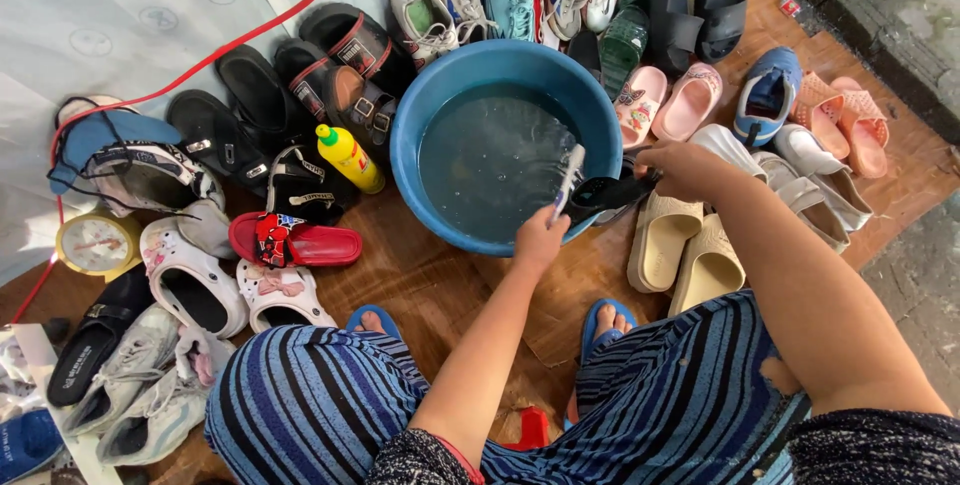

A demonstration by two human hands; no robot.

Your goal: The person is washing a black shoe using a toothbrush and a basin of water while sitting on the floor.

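Right now my left hand (541, 238) is closed around the handle of a slim white-and-blue brush (568, 180), whose head points away from me over the near right rim of the round blue plastic basin (420, 105) filled with clear water. My right hand (672, 165) is curled shut on a dark black sandal (608, 191), holding it at the basin's right edge, just beside the brush tip; whether the bristles touch the sandal I cannot tell

Both my feet in blue flip-flops (604, 317) rest on the brown wooden floor (430, 280) near me, knees in blue striped fabric spread to either side of my left arm

Left of the basin stands a yellow plastic bottle with a green cap (346, 157), tilted, touching a black strapped sandal (345, 95). Nearer and further left lies a red slide with a cartoon print (293, 240), then white clogs (190, 280) and grey sneakers (130, 370). A small round clock with a yellow rim (97, 242) sits at the far left

Right of the basin, just beside my right hand, lies a pair of beige foam slides (680, 245); beyond them pink slides (665, 100), a blue child's shoe (767, 93) and salmon perforated sandals (845, 115). Sneakers and black slides crowd the far side
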